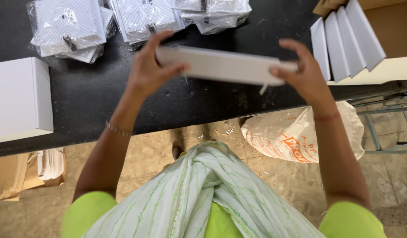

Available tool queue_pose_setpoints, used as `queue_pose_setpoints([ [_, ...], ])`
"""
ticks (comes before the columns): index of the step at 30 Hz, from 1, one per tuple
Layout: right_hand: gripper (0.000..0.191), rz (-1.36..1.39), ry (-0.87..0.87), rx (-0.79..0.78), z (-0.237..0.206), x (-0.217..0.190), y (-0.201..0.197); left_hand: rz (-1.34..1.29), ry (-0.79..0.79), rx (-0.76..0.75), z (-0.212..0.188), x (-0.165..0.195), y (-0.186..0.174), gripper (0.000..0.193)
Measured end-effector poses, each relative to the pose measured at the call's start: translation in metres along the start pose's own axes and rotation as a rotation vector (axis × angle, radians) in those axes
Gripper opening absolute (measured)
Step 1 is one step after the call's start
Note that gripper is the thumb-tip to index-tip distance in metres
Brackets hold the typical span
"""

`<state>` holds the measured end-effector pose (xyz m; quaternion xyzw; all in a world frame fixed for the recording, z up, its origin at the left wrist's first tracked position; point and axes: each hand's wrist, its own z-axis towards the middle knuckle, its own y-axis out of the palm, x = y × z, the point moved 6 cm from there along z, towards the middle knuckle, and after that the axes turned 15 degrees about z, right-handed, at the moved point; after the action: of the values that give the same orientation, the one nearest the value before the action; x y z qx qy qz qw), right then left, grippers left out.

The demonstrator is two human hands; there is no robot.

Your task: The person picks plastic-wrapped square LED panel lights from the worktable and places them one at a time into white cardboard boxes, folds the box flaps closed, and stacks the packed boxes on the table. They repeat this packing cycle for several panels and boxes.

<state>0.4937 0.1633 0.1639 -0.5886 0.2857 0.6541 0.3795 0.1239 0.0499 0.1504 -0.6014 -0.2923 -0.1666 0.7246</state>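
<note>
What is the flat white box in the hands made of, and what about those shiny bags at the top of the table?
The flat white box held by the left hand and right hand looks like thin matte cardboard: dull surface, crisp straight edges. The shiny bags seem to be clear plastic film, since they crinkle, glint and show grey-white items inside.

Evenly lit by soft daylight, bright without harsh shadows. Faint sheen on the dark bench [102, 97]; glare on the far plastic-wrapped packets [69, 26]. Slight motion blur on the flat white box [225, 66] and both hands. Mild wide-angle stretch toward the edges.
</note>
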Motion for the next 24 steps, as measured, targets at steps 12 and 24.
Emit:
queue_pose_setpoints([
  [12, 0.044, -1.054, -0.816, -0.055, 0.035, -0.07, -0.001, 0.677, 0.629, 0.73, 0.041, 0.032, -0.021, 0.037],
  [24, 0.019, -0.293, -0.279, -0.015, 0.097, -0.049, -0.025, 0.001, 0.3, 0.368, 0.119, 0.033, -0.029, 0.028],
])
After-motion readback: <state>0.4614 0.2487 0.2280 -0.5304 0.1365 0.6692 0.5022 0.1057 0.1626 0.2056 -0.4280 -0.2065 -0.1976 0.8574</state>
